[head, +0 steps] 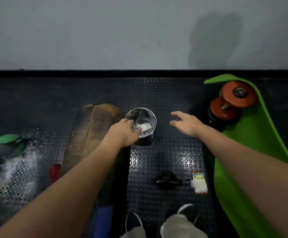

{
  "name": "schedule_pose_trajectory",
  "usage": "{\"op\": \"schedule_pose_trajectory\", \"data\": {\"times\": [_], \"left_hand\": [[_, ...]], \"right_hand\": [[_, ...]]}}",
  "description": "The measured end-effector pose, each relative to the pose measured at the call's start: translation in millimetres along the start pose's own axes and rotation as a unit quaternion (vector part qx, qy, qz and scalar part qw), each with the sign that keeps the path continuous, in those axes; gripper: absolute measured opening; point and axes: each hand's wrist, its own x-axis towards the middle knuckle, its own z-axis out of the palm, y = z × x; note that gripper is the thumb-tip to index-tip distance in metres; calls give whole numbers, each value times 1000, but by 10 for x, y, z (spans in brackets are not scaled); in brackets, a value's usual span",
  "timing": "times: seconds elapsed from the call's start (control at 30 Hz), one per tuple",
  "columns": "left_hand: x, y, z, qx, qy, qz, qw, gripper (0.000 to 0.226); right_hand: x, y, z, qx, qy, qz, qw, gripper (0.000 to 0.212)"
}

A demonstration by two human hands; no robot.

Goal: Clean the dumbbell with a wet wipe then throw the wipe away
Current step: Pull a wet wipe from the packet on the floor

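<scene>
The left hand (122, 133) reaches over the rim of a round metal bin (152, 121) that stands on the black studded floor mat (165, 152); its fingertips touch a crumpled white wipe (144, 128) that lies inside the bin, but I cannot tell if the grip is holding the wipe or is only loose on it. The right hand (187, 124) hovers just right of the bin, its grip wide with fingers spread, holding nothing. The dumbbell (232, 103), with orange-red plates, lies on a green mat (253, 152) at the far right, well apart from both hands. A worn wooden board (91, 131) lies just left of the bin, under the left forearm; a small wipe packet (199, 182) with a yellow label lies on the floor mat near a black object (167, 181) that is too dark to name.
</scene>
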Motion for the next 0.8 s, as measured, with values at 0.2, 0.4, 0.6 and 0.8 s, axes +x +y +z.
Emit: {"op": "schedule_pose_trajectory", "data": {"times": [0.2,0.4,0.6,0.8], "left_hand": [[149,-400,1298,-20,-21,-2,1000,63],[394,-482,2646,-60,-39,15,997,64],[820,-375,3777,-85,-9,61,994,54],[1502,340,4508,-62,31,159,985,50]], "right_hand": [[234,936,1049,1,-2,19,1000,51],[566,1905,1932,26,16,18,999,44],[1038,2978,2550,43,70,7,997,38],[1448,4202,2809,76,152,78,982,35]]}}
